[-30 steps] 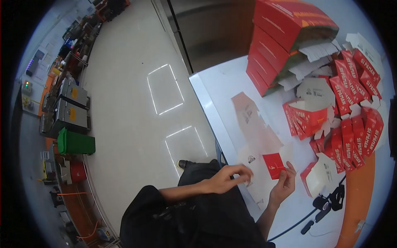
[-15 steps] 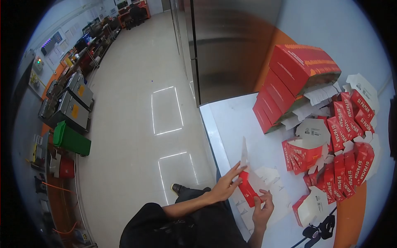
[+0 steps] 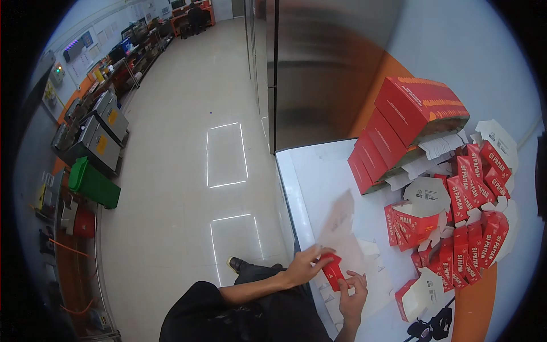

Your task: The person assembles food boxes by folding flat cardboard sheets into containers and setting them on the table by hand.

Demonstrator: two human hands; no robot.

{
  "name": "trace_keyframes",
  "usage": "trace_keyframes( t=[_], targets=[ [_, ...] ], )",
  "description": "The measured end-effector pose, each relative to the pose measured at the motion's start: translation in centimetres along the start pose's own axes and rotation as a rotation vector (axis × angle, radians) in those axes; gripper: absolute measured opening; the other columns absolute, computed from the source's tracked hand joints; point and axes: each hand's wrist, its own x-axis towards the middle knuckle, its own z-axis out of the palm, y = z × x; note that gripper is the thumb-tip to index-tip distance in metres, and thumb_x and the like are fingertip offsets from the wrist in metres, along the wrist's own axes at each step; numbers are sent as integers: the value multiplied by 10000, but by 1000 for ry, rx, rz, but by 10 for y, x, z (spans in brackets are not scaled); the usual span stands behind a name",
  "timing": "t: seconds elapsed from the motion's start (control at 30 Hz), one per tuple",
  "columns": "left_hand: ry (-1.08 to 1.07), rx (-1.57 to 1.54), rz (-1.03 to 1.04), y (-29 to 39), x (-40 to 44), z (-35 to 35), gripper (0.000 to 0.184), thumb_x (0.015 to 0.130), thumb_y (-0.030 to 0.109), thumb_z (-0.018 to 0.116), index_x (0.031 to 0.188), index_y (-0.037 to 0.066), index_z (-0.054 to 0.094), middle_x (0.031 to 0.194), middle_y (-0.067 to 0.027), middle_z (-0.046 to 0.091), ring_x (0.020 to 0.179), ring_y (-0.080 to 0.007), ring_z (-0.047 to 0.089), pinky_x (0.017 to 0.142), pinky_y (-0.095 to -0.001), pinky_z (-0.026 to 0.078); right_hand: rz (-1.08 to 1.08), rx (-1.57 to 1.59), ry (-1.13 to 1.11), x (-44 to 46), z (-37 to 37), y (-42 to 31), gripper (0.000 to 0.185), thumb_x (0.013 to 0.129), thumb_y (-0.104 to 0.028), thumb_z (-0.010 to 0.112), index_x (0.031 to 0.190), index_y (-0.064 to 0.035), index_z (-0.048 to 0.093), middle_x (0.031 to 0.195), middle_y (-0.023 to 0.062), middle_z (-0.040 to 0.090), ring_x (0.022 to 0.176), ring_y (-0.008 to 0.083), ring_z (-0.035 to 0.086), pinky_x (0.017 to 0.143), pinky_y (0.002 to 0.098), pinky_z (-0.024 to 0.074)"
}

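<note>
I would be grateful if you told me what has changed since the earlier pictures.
The left hand, free at first, has taken hold of the carton. The carton has moved left, towards the table edge, and its red part now looks narrower. The right hand still holds it. The stacked red boxes and the pile of folded cartons stayed put.

Two hands (image 3: 303,268) (image 3: 353,292), one held red carton (image 3: 332,275), one green bin (image 3: 94,183), one shoe (image 3: 237,264)
</note>
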Motion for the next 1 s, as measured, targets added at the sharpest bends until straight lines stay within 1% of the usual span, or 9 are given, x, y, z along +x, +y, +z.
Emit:
trace_keyframes(
  t=[0.1,0.2,0.3,0.43,0.53,0.63,0.77,0.9,1.0],
  targets=[
    [-307,171,-54,2,-9,0,330,979,125,705,1301,53,680,1351,-162,670,840,-363,744,782,-361,639,-3,5,57,1,1,3,173,897,-36,747,804,-17,603,972,163,687,1107,328,658,1031,457,451],
    [-327,288,264,-9,-8,1,375,992,149,700,1363,116,663,1565,-140,524,912,-312,767,770,-357,641,-43,-24,15,2,-5,3,150,905,-39,744,824,-10,621,999,170,688,1114,330,656,988,443,471],
    [-479,266,75,17,-4,-7,410,965,171,732,1367,133,661,1667,-156,379,1159,-372,706,911,-413,620,24,-6,22,-1,-6,10,91,899,-110,738,924,-31,703,1021,167,709,1135,368,659,1185,581,308],
    [-365,101,556,31,1,0,506,927,160,783,1414,172,648,1692,-181,315,1488,-457,384,1152,-531,441,23,-53,42,-15,7,37,267,948,-78,724,1200,12,713,1194,199,703,1190,367,634,1043,462,462],
    [-467,-142,667,27,-3,11,703,885,172,840,1526,233,556,1717,-171,259,1579,-454,208,1227,-604,310,-104,-61,14,-8,4,11,139,960,-65,699,1031,47,743,1075,158,732,985,307,684,889,439,509],
    [-355,-284,623,36,-3,9,901,843,224,884,1611,258,414,1714,-167,260,1567,-454,231,1232,-618,290,30,348,230,-9,-5,-28,122,955,-60,686,928,42,748,990,126,724,893,257,682,813,405,511],
    [-268,87,478,26,-3,12,955,833,317,879,1617,173,353,1692,-166,287,1536,-432,288,1251,-636,200,18,962,528,-3,-16,-51,277,944,-57,649,1182,83,673,1131,136,708,1039,222,671,942,385,537],
    [-445,303,107,-2,-10,19,777,887,298,819,1519,69,429,1508,-175,529,1437,-382,437,1234,-615,196,11,1052,639,1,-20,-52,391,965,-105,643,1308,74,590,1200,130,683,1073,230,667,967,397,531],
    [-496,185,-75,-22,-12,20,606,941,282,745,1445,43,509,1413,-193,593,1359,-364,513,1188,-544,305,91,622,210,1,-17,-41,581,920,-171,738,1410,49,517,1347,185,588,1245,311,581,1061,477,462]
  ],
)
